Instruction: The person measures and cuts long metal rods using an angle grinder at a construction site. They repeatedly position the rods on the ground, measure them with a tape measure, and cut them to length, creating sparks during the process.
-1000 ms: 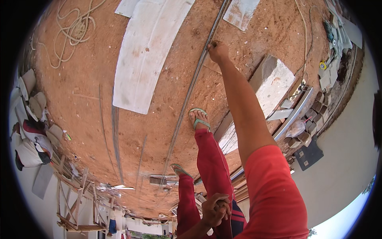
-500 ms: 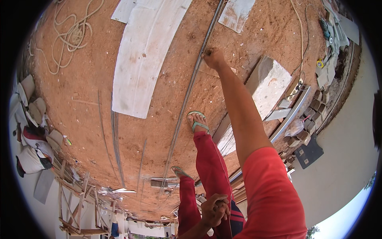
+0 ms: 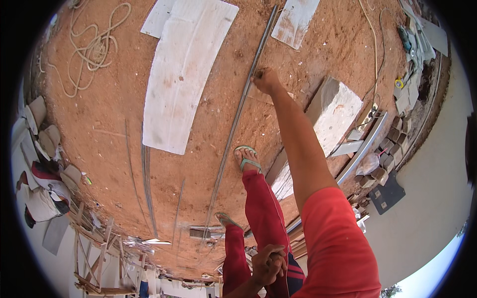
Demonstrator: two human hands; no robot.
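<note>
A long, thin grey metal rod (image 3: 233, 129) runs across the reddish dirt, from the top middle down past my feet. My right hand (image 3: 267, 80) reaches out to its upper part, fingers closed, with the fingertips at the rod. Under that hand lies a flat brownish strip (image 3: 266, 94). My left hand (image 3: 269, 264) is curled in front of my thigh, close to my body. Whatever its fingers may hold is hidden.
A long whitish board (image 3: 184, 74) lies left of the rod, a smaller board (image 3: 295, 22) at the top. Right stands a pale block (image 3: 338, 109), with an angled metal bar (image 3: 362, 149) beyond it. Rope (image 3: 97, 52) is coiled far left; a wooden frame (image 3: 102, 253) stands lower left.
The view has tilted slightly, so the ground sits a little lower in the picture. My right hand remains at the rod; my left hand keeps its curl.
</note>
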